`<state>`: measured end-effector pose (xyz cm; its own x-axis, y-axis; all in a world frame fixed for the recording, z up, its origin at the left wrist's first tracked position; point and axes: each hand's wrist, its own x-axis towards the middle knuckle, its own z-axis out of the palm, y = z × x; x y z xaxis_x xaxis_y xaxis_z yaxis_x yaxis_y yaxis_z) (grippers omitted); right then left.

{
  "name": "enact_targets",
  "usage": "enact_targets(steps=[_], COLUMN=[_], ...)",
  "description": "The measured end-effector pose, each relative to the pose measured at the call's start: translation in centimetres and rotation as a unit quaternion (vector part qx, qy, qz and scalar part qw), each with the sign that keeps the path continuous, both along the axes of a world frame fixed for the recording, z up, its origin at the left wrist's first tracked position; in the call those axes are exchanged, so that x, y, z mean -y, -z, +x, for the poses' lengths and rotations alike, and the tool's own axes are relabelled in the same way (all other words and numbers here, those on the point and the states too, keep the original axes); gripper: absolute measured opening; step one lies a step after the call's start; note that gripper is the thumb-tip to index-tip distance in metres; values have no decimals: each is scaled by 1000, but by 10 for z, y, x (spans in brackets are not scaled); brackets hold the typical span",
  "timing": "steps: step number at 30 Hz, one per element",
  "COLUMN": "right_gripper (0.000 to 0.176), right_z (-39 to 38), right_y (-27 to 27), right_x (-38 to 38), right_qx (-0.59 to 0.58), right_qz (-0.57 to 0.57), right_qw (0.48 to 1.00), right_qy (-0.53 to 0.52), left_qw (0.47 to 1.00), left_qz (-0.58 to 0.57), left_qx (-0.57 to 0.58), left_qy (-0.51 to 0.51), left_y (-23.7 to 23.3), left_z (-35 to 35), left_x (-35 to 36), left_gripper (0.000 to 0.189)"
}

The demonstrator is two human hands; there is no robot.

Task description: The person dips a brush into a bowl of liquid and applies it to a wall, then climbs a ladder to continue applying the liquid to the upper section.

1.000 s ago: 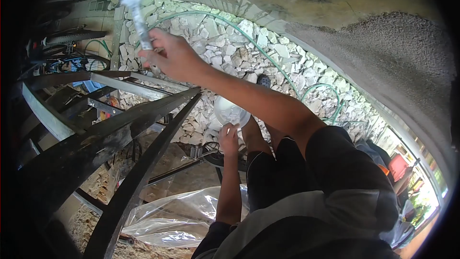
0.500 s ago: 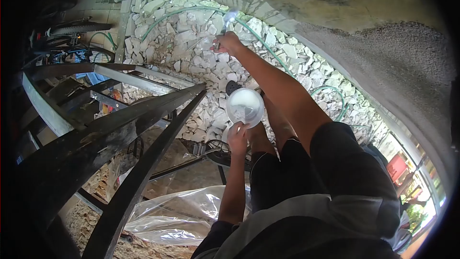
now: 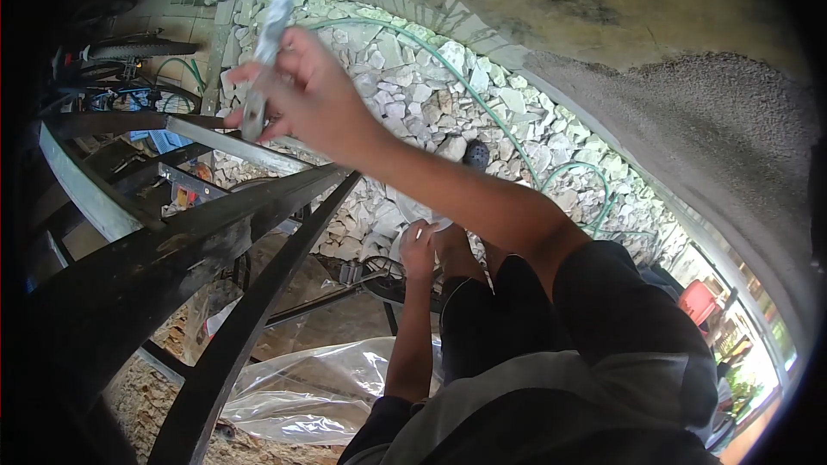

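Note:
Raised at the upper left, my right hand is closed on a long tool that looks like a brush. The tool's handle end sticks out below the fingers, and its far end is pale and blurred near the top edge. Lower down, my left hand grips the rim of a clear round container. My right forearm covers most of that container, so its contents are hidden. Dark curved metal bars lie just below and left of my right hand.
Broken white stones cover the ground, crossed by a green hose. A stained wall rises on the right. Clear plastic sheeting spreads at the lower left. Bicycles stand at the far left.
My right hand has swung left with the tool, rising closer to the camera, and its forearm now covers the container. My left hand has shifted slightly left, keeping its grip.

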<state>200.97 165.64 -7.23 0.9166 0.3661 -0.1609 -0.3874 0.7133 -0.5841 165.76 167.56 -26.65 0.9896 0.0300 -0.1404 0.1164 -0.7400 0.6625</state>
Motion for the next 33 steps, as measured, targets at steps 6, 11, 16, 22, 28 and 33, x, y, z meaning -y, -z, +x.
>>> enact_targets(steps=[6, 11, 16, 22, 28, 33], right_gripper=[24, 31, 38, 26, 30, 30], right_z=[-6, 10, -12, -117, -196, -234], right_y=[100, 241, 294, 231, 106, 83], right_x=[-31, 3, 44, 129, 198, 211], right_qx=[196, -53, -328, 59, 174, 125], right_qz=[-286, -381, -227, -594, -694, -761], right_qw=[932, 923, 915, 797, 697, 626], right_qy=[108, 20, -65, -92, -42, -116], left_qw=[1000, 999, 999, 1000, 998, 996], left_qz=[-15, -5, -26, 9, 49, 24], left_qx=[3, 31, 10, -26, -7, 43], left_qy=[-12, 7, -16, -7, 39, 70], left_y=[1, 5, 9, 14, 34, 33], left_z=[5, 0, -11, 0, 41, 80], left_x=[8, 8, 3, -11, -23, -18], left_gripper=[31, 24, 31, 30, 27, 24])
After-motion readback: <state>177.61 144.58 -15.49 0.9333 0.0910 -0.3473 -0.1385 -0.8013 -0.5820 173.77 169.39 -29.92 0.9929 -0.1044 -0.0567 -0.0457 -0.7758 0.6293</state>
